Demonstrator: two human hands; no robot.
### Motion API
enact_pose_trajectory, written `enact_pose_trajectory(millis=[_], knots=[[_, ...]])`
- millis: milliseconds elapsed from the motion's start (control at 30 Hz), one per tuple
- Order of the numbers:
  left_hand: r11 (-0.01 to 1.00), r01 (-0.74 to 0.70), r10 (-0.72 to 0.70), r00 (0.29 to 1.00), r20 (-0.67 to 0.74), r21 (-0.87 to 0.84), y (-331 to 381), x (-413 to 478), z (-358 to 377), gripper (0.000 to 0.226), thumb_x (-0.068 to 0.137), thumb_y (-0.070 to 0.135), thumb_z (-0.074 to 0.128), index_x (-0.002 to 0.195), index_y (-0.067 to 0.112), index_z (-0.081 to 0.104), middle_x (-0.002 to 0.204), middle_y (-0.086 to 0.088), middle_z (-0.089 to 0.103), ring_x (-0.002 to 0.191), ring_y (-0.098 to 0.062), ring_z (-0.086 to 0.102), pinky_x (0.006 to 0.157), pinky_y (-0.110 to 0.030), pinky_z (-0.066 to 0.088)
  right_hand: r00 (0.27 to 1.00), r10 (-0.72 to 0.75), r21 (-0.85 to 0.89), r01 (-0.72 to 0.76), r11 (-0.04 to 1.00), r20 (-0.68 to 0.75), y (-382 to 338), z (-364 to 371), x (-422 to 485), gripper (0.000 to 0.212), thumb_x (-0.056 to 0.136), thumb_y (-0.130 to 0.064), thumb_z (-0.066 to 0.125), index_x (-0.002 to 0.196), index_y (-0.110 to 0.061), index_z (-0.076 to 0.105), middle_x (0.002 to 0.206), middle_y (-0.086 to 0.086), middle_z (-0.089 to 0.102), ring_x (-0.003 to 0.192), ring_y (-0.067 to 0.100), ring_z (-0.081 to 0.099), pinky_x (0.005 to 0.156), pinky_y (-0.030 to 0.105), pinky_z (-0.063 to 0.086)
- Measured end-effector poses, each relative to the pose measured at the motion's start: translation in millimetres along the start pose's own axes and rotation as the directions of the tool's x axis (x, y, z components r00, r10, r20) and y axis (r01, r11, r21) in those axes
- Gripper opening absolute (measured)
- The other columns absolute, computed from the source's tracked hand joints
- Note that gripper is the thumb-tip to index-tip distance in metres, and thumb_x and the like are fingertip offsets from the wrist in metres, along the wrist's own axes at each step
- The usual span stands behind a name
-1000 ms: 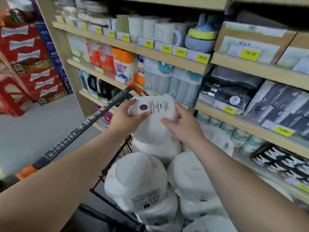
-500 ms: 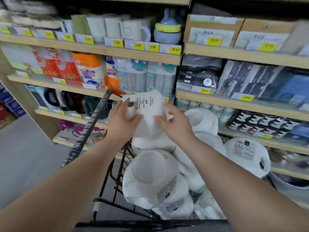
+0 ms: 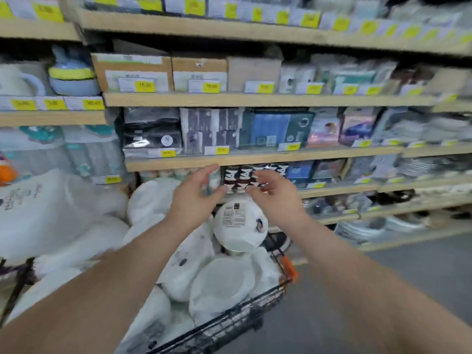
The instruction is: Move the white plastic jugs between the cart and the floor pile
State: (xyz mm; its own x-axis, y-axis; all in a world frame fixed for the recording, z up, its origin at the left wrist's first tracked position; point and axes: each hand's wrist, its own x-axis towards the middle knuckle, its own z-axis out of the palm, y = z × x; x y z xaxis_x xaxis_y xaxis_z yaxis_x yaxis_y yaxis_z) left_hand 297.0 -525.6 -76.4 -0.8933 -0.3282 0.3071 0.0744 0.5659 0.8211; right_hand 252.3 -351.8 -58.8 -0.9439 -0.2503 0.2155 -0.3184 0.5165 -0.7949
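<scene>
White wrapped pack (image 3: 238, 227) sits atop the heap in the wire cart (image 3: 229, 319), label up.
Both hands hover just above it, left (image 3: 196, 198) and right (image 3: 274, 195), each grip half-open and empty, fingers loosely spread, before the shelf (image 3: 255, 159).

Your two bare forearms reached forward from the lower corners and drew toward each other. Your left hand (image 3: 196, 198) was raised with its back toward you, fingers (image 3: 208, 175) loosely spread and slightly bent, gripping nothing. Your right hand (image 3: 275, 195) was level with it, just apart, palm turned inward, its fingers (image 3: 258, 186) curved loosely and blurred, likewise empty.
</scene>
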Motion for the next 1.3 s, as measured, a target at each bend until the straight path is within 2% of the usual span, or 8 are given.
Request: enact_pose_trajectory(millis=[167,400,500,700,900,1067,1200,1300], knots=[[0.988,-0.082,0.104,0.980,0.170,-0.133,74.1,20.6,124.6,0.051,0.086,0.031,0.071,0.134,0.028,0.054,0.119,0.017,0.057,0.107,-0.009,0.058,0.094,-0.028,0.046,0.983,0.065,-0.087,-0.081,0.993,-0.173,69.6,-119.6,0.3,0.039,0.090,-0.029,0.065,0.127,-0.019,0.060,0.116,-0.002,0.064,0.101,0.016,0.061,0.092,0.037,0.049],[0.949,-0.110,0.232,0.877,0.420,-0.296,157.4,57.8,283.7,0.044,0.085,0.017,0.073,0.126,0.022,0.060,0.113,0.004,0.065,0.090,-0.013,0.061,0.084,-0.022,0.049,0.895,0.174,-0.081,-0.226,0.971,-0.410,156.3,-255.9,10.0,0.034,0.088,-0.028,0.067,0.120,-0.018,0.063,0.104,-0.003,0.065,0.091,0.019,0.063,0.084,0.039,0.053],[0.929,-0.106,0.282,0.824,0.492,-0.354,179.2,86.5,351.0,0.044,0.083,0.016,0.075,0.122,0.027,0.057,0.111,0.006,0.063,0.089,-0.012,0.061,0.082,-0.019,0.048,0.836,0.224,-0.061,-0.293,0.954,-0.500,195.3,-299.2,27.5,0.030,0.087,-0.025,0.067,0.116,-0.018,0.064,0.097,-0.007,0.063,0.084,0.013,0.062,0.077,0.024,0.048],[0.884,-0.138,0.415,0.670,0.616,-0.446,235.2,147.1,484.8,0.047,0.083,0.020,0.075,0.125,0.027,0.058,0.112,0.007,0.063,0.089,-0.011,0.060,0.088,-0.025,0.049,0.684,0.322,0.012,-0.417,0.909,-0.655,269.9,-383.0,71.8,0.032,0.088,-0.029,0.066,0.118,-0.019,0.064,0.101,-0.006,0.065,0.087,0.011,0.061,0.083,0.028,0.050],[0.857,-0.164,0.501,0.492,0.712,-0.489,296.5,173.5,607.2,0.046,0.085,0.022,0.073,0.128,0.023,0.059,0.115,0.007,0.062,0.086,-0.006,0.059,0.071,-0.001,0.042,0.492,0.416,0.118,-0.529,0.841,-0.765,344.7,-463.0,81.7,0.030,0.090,-0.030,0.064,0.119,-0.022,0.063,0.103,-0.010,0.061,0.079,-0.003,0.056,0.061,0.014,0.046],[0.841,-0.115,0.530,0.375,0.760,-0.529,337.3,168.1,714.3,0.044,0.084,0.021,0.074,0.124,0.029,0.058,0.120,0.003,0.063,0.095,-0.016,0.060,0.093,-0.029,0.050,0.388,0.443,0.166,-0.571,0.804,-0.809,424.8,-530.0,79.6,0.027,0.088,-0.027,0.067,0.114,-0.022,0.064,0.104,-0.006,0.063,0.079,0.004,0.058,0.058,0.019,0.048],[0.848,-0.128,0.525,0.338,0.781,-0.514,373.8,166.8,808.9,0.048,0.084,0.021,0.074,0.130,0.024,0.058,0.121,0.002,0.062,0.100,-0.018,0.060,0.093,-0.028,0.048,0.359,0.438,0.150,-0.607,0.780,-0.824,495.9,-603.1,80.8,0.029,0.090,-0.027,0.066,0.117,-0.021,0.064,0.108,-0.004,0.063,0.082,0.005,0.058,0.054,0.005,0.041],[0.855,-0.147,0.516,0.328,0.791,-0.497,408.5,172.0,878.9,0.049,0.084,0.025,0.074,0.130,0.026,0.058,0.119,0.004,0.062,0.098,-0.014,0.060,0.090,-0.024,0.046,0.344,0.460,0.161,-0.632,0.758,-0.818,540.9,-662.8,86.0,0.031,0.090,-0.029,0.065,0.120,-0.020,0.063,0.110,-0.004,0.063,0.084,0.006,0.057,0.054,0.005,0.040]])
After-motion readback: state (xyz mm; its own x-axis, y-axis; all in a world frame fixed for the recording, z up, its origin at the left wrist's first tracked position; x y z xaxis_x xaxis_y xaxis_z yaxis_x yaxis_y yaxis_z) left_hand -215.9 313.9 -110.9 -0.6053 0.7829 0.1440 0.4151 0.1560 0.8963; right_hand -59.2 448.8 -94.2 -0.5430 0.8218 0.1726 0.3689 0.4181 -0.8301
